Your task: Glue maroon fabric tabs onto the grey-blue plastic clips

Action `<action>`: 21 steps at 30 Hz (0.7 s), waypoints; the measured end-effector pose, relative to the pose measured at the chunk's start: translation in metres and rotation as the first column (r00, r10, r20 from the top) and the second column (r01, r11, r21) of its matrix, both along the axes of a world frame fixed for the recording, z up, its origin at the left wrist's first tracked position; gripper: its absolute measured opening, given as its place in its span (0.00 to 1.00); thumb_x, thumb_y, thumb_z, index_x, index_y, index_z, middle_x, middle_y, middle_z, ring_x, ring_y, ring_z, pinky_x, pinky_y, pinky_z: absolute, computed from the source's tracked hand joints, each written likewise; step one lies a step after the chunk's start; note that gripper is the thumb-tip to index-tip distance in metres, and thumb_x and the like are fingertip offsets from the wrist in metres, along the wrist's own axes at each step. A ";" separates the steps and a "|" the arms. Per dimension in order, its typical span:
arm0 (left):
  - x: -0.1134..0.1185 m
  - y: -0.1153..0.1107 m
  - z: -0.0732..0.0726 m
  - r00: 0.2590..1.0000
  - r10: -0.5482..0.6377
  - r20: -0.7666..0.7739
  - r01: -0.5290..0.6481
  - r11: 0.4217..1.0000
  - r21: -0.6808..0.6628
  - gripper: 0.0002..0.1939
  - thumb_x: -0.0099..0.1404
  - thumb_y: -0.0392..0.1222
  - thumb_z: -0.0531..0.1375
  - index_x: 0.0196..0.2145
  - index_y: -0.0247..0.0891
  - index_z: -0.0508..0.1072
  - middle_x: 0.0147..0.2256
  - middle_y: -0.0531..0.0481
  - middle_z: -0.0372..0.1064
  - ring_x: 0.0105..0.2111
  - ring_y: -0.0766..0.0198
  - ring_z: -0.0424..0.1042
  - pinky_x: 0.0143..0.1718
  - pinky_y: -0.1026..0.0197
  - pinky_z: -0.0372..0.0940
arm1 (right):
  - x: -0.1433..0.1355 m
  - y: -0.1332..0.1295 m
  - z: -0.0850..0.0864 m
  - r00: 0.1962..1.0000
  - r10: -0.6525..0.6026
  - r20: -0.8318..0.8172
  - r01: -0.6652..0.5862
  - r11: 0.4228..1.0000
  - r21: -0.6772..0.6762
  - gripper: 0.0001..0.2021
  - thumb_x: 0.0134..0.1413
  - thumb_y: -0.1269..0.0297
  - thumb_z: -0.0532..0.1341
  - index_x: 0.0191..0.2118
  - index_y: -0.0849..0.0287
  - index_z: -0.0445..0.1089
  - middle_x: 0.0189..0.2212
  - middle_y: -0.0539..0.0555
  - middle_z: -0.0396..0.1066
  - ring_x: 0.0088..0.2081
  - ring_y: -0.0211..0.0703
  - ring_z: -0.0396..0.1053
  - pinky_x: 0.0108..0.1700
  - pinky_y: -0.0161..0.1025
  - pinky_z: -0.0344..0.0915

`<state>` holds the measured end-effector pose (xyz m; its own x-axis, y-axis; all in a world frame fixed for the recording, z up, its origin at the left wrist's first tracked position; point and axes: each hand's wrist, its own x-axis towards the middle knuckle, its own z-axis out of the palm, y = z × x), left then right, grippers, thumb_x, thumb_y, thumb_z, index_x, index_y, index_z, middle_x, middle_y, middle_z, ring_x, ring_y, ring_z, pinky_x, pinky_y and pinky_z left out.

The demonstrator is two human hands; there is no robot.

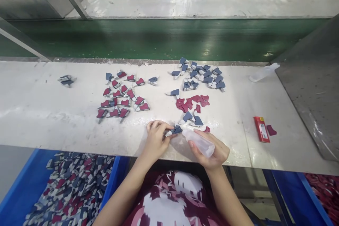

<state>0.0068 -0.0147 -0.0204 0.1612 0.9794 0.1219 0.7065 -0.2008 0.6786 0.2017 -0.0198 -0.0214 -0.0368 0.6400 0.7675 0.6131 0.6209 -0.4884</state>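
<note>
With the left hand (156,138), pinches a blue part (177,129) near the front edge of the desk (233,141); in the right hand (214,153), grips a clear bottle (200,143), tilted, with the nozzle at the right end of the part. Cannot tell whether touching.

Counting from the held part, has two blue-topped parts (197,121) just beside at 2 o'clock, red pieces (181,105) near at 1 o'clock, and a blue group (206,74) beyond them. Has red-topped parts (125,102) spread at 10 o'clock, with a lone part (66,81) well past them. Shows a second bottle (261,73) lying at 2 o'clock, a red box (262,129) at 3, and a mixed-parts bin (19,189) below desk level at 8.
</note>
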 end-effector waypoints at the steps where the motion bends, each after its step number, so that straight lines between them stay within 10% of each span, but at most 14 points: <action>1: 0.000 0.000 0.000 1.000 -0.001 -0.002 0.001 1.000 0.001 0.13 0.59 0.27 0.56 0.39 0.42 0.70 0.39 0.51 0.77 0.44 0.54 0.70 0.53 0.47 0.51 | 0.000 0.000 0.000 1.000 -0.002 0.004 0.002 1.000 -0.007 0.16 0.52 0.69 0.69 0.47 0.59 0.73 0.31 0.55 0.79 0.29 0.45 0.77 0.28 0.39 0.76; 21: 0.000 0.001 0.000 1.000 0.002 -0.013 -0.002 1.000 -0.001 0.09 0.61 0.30 0.59 0.38 0.42 0.71 0.39 0.51 0.77 0.45 0.54 0.70 0.54 0.46 0.51 | 0.000 -0.001 -0.003 0.998 -0.054 -0.025 0.053 0.998 -0.039 0.15 0.52 0.70 0.69 0.47 0.57 0.74 0.34 0.54 0.80 0.29 0.44 0.78 0.29 0.38 0.76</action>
